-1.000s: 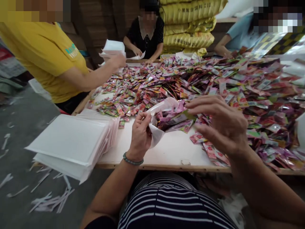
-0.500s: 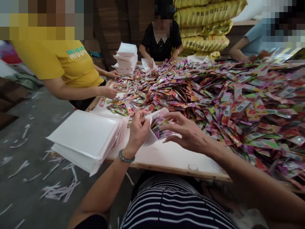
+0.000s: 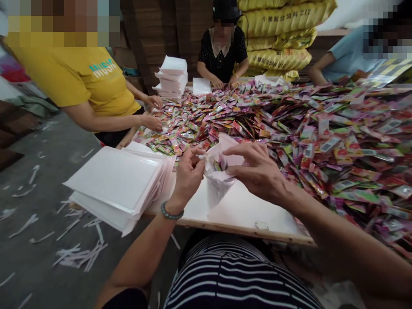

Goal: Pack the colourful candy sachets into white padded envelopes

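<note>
A white padded envelope (image 3: 219, 182) stands upright over the near edge area of the white table, its mouth facing up, with colourful small packets (image 3: 222, 164) showing inside. My left hand (image 3: 190, 174) pinches the envelope's left rim. At the other side, my right hand (image 3: 254, 167) has thumb and fingers around the envelope's right rim. The big heap of colourful packets (image 3: 277, 116) lies just beyond and to the right of both hands. Left of my left hand rests a stack of white envelopes (image 3: 112, 180).
A person in yellow (image 3: 106, 90) handles packets at the left. Across the table sits a person in black (image 3: 222, 56), near another envelope stack (image 3: 172, 77). A person in light blue (image 3: 349, 53) is at the far right. Paper strips (image 3: 80, 255) litter the floor.
The envelope has gone from tilted to more upright, and its packets sit deeper inside. My right hand has closed on its rim. The person in black has let go of a white envelope.
</note>
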### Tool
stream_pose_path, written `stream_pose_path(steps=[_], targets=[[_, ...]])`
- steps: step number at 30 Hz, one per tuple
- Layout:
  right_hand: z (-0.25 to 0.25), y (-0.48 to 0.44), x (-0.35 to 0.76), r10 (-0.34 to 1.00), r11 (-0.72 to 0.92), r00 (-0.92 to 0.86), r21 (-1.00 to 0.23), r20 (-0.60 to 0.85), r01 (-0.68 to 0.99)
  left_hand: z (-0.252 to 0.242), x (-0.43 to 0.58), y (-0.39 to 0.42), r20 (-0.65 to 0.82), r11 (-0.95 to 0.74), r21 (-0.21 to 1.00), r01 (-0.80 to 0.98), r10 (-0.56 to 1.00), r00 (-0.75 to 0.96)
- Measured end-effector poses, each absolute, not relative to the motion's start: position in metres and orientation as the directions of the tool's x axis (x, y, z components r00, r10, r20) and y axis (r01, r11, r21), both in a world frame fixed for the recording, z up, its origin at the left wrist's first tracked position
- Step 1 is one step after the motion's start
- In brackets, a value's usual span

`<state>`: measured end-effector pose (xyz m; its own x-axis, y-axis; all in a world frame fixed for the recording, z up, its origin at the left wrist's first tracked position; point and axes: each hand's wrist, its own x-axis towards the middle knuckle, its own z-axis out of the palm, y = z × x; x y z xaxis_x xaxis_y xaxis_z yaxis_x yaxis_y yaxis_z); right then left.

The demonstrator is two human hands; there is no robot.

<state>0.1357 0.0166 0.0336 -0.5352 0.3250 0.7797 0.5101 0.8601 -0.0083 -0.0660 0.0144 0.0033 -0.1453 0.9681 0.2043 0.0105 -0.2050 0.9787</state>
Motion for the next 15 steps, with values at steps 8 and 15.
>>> stream_pose_path(steps=[8, 15], targets=[[0.035, 0.01, 0.146, 0.454, 0.841, -0.538, -0.143, 0.711, 0.522, 0.015, -0.063, 0.027, 0.366, -0.346, 0.922, 0.175, 0.925, -0.099], [0.003, 0.012, 0.218, 0.71, 0.467, -0.042, -0.425, 0.703, 0.776, 0.063, -0.076, 0.024, 0.752, -0.653, 0.358, 0.667, 0.626, 0.209]])
